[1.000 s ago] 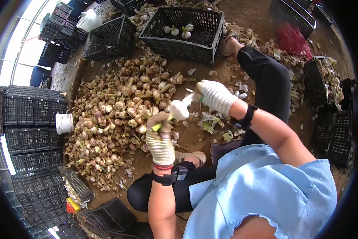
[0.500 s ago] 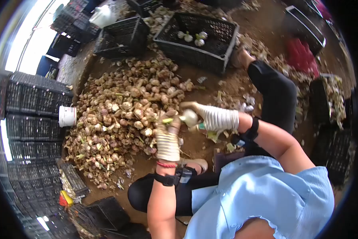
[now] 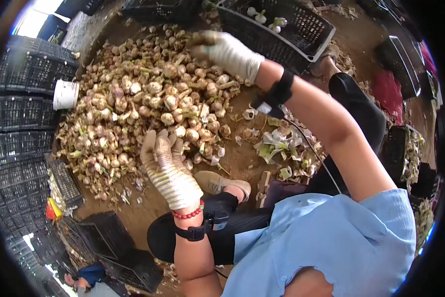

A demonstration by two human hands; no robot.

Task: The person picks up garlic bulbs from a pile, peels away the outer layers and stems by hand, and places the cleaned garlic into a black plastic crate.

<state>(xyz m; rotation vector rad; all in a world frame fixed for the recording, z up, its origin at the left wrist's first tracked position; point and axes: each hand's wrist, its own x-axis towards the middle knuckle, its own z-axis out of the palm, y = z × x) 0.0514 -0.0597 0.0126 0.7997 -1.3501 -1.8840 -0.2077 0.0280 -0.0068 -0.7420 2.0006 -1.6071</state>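
A large heap of garlic bulbs (image 3: 118, 109) with stems lies on the dirt floor. At its lower right edge is my left hand (image 3: 167, 166) in a striped, soiled glove, fingers spread and slightly curled, with no bulb visible in it. My right hand (image 3: 227, 53), gloved in white, reaches over the heap's upper right part; its fingers are blurred, and what they hold, if anything, cannot be made out. Beyond it a black crate (image 3: 301, 47) holds several cleaned white bulbs (image 3: 278, 24). Leaves and peelings (image 3: 282, 146) lie right of the heap.
Stacked black crates (image 3: 22, 119) and a white bucket (image 3: 65, 94) stand left of the heap. Empty black crates (image 3: 103, 235) lie lower left, near another person (image 3: 91, 277). My shoe (image 3: 215, 183) is below the heap. A red mesh bag (image 3: 388, 94) lies at right.
The white bulb is no longer between my hands. My right hand has moved up and left over the heap; my left hand has moved left and opened. The view has shifted.
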